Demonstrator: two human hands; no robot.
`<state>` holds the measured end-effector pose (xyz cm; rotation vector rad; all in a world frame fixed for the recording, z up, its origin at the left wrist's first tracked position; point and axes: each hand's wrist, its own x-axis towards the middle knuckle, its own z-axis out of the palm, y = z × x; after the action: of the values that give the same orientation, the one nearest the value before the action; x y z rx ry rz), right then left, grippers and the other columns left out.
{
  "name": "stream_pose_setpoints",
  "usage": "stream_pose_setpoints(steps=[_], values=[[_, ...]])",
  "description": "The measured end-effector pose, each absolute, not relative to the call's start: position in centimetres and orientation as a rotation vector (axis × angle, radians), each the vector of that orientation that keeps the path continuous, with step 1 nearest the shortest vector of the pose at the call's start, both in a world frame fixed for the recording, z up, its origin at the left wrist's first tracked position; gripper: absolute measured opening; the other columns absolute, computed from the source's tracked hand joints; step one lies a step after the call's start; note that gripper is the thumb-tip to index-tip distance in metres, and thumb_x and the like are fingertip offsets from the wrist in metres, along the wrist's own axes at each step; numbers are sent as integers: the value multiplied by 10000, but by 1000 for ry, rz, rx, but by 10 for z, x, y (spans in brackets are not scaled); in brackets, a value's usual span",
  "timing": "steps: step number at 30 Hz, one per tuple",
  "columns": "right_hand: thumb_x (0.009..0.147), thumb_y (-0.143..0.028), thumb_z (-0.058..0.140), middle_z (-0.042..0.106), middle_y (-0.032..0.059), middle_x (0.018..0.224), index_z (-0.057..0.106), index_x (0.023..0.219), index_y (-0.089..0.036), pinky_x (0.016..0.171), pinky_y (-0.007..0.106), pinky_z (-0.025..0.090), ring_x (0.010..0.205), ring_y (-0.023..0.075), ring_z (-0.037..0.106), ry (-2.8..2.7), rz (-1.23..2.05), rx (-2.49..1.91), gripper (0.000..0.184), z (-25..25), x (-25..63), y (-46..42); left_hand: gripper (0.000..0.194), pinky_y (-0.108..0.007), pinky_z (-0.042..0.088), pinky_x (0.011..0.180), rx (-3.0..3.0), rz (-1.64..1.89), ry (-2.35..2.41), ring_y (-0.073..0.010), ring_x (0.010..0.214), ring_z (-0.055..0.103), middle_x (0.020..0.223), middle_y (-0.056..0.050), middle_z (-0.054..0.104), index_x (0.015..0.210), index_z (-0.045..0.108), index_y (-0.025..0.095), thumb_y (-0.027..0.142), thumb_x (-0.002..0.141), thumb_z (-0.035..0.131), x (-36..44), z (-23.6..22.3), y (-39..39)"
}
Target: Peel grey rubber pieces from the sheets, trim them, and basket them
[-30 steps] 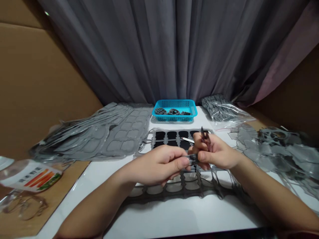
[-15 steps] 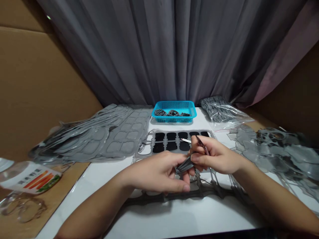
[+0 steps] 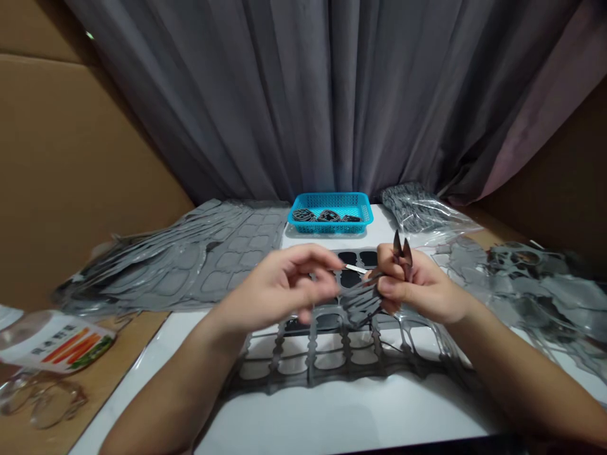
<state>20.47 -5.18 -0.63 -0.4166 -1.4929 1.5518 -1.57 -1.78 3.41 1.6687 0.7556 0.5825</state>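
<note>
My right hand (image 3: pixel 420 291) is closed around a small pair of cutters (image 3: pixel 402 249), whose two dark tips point up above the fist, and it also pinches a small grey rubber piece (image 3: pixel 363 303). My left hand (image 3: pixel 279 287) hovers just left of that piece with thumb and fingers curled loosely, nothing visible in them. Below both hands a grey rubber sheet (image 3: pixel 332 360) with rows of cut-out windows lies on the white table (image 3: pixel 332 411). A white stick (image 3: pixel 355 268) shows between the hands.
A blue basket (image 3: pixel 332 212) with dark rubber rings stands at the back centre. Stacked grey sheets (image 3: pixel 190 253) lie to the left, cut scraps (image 3: pixel 521 278) to the right, a clear bag (image 3: pixel 422 212) behind. A bottle (image 3: pixel 47 341) and glasses (image 3: pixel 42 398) rest at the far left.
My left hand let go of the small piece and rose up and left. My right hand tilted the cutter tips upward. The rubber sheet shifted toward me.
</note>
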Motion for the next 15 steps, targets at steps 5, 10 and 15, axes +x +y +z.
stream_pose_setpoints(steps=[5, 10, 15], values=[[866, -225, 549, 346, -74, 610, 307, 689, -207, 509, 188, 376, 545, 64, 428, -1616, 1439, -581, 300, -7, 199, -54, 698, -196, 328, 412, 1667, 936, 680, -73, 398, 363, 412, 33, 389, 536, 501, 148, 731, 829, 252, -8, 20, -13], [865, -243, 552, 365, -66, 621, 325, 694, -204, 500, 187, 372, 551, 67, 426, -1712, 1409, -622, 287, -7, 200, -53, 298, -280, 439, 821, 2226, 446, 566, -161, 907, 557, 962, -53, 592, 911, 648, 163, 425, 890, 507, 0, 13, -10], [867, -240, 557, 336, -76, 622, 291, 687, -209, 497, 179, 388, 528, 52, 411, -1591, 1491, -505, 323, -11, 202, -47, 426, -364, 367, 1006, 2231, 369, 527, -220, 1204, 439, 1317, -85, 456, 1242, 495, 224, 205, 828, 594, -17, 15, 11]])
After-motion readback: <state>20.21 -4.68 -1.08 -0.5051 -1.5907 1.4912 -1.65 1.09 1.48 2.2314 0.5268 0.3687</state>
